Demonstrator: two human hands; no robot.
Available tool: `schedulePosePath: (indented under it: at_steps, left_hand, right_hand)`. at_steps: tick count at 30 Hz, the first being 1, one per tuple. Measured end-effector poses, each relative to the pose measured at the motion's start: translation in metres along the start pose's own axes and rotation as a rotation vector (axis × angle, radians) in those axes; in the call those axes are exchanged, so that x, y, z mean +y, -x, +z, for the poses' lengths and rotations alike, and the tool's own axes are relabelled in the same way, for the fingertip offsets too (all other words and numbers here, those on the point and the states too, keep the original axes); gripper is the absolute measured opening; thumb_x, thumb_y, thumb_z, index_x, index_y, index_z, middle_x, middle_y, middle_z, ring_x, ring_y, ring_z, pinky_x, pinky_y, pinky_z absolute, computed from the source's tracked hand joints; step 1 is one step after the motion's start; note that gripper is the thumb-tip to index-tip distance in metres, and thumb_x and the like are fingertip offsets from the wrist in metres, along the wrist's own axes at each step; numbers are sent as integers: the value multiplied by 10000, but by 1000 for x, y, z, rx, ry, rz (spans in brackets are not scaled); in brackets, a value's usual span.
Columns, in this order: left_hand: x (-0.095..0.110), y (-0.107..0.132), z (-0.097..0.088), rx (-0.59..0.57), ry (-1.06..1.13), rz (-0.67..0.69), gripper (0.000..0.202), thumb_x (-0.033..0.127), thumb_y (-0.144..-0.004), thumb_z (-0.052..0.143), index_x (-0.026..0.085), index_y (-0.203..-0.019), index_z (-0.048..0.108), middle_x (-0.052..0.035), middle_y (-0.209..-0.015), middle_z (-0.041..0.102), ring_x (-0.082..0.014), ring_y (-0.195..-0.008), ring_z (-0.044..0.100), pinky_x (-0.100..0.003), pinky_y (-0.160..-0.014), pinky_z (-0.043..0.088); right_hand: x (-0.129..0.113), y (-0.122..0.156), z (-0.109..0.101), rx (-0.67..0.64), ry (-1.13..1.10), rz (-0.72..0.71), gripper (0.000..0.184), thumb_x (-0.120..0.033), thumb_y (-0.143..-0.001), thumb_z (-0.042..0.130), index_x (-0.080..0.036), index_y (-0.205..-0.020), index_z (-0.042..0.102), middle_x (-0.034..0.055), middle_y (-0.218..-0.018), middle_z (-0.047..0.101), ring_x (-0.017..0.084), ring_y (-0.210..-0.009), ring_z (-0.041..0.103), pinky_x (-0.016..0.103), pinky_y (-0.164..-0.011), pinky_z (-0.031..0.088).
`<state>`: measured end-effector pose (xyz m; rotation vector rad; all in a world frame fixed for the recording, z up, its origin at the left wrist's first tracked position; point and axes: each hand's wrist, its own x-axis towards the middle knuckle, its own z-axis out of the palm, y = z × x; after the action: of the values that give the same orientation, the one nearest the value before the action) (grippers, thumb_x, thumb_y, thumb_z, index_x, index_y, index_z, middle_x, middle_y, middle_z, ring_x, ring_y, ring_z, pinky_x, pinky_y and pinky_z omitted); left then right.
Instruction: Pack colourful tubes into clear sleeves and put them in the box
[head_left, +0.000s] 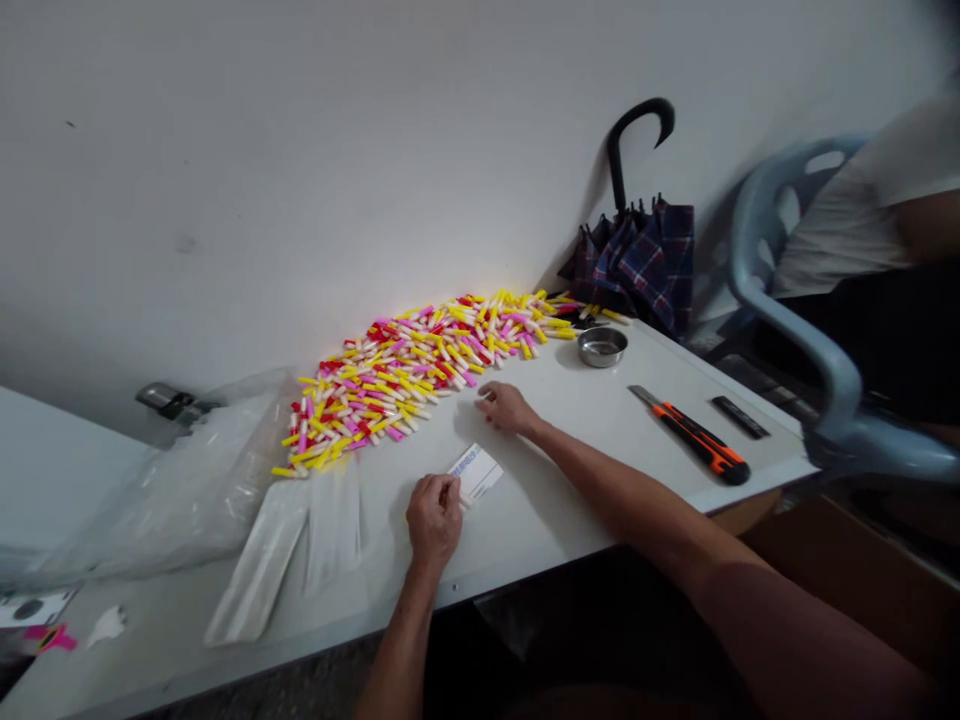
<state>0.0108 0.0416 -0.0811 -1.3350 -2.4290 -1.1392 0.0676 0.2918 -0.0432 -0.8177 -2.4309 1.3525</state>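
Note:
My left hand (435,515) rests low over the table with its fingers closed. A pale tip and a bit of yellow show at its sides, seemingly a small tube like those in the pile; most of it is hidden. Beside its fingertips lies a white printed card (478,472). My right hand (506,408) is stretched forward at the near edge of a heap of small tubes (405,370), white with yellow, red or pink ends. Its fingers are slightly curled and apart, and I see nothing held between them.
Flat clear plastic sleeves (262,565) and a large plastic bag (195,480) lie left. Right are a metal dish (602,346), an orange-black cutter knife (694,437) with its blade out and a black case (740,417). Behind stand an umbrella (637,255) and a chair (814,350) with a seated person.

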Motion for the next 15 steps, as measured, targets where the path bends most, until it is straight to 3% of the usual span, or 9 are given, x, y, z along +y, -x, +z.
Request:
schedulePosePath:
  at_steps: [2,5,10,15]
  left_hand:
    - [1,0,0,6,15,-3,219,327,-996,529,234,-825,629,-36,-837,654,-211,-852,596,-347,-802,469]
    - [2,0,-1,2,19,-4,217,329,-998,529,235,-828,627,-34,-831,647,-208,-846,598,-350,-802,469]
    - [4,1,-1,13,10,-2,210,324,-1002,524,236,-844,631,-38,-835,647,-212,-856,600,-347,-791,471]
    - [2,1,-1,19,5,13,192,314,-995,533,239,-848,630,-41,-845,655,-219,-861,599,-354,-802,465]
  right_hand:
    - [-4,-32,-6,115,92,19,368,-341,-981,577,-141,-1290,595,155,-1171,706,236,-1017,681,290,-812,533]
    - [-10,-64,-6,130,165,24,366,-359,-910,669,-125,-1190,652,208,-1269,656,333,-1200,593,356,-899,501]
    - [-8,-74,-4,85,217,40,167,-243,-850,687,-132,-972,714,182,-1098,715,310,-1086,636,310,-810,502]
    - [14,-57,-49,10,131,-3,231,-276,-940,589,-115,-1054,708,128,-948,742,197,-833,685,231,-659,514]
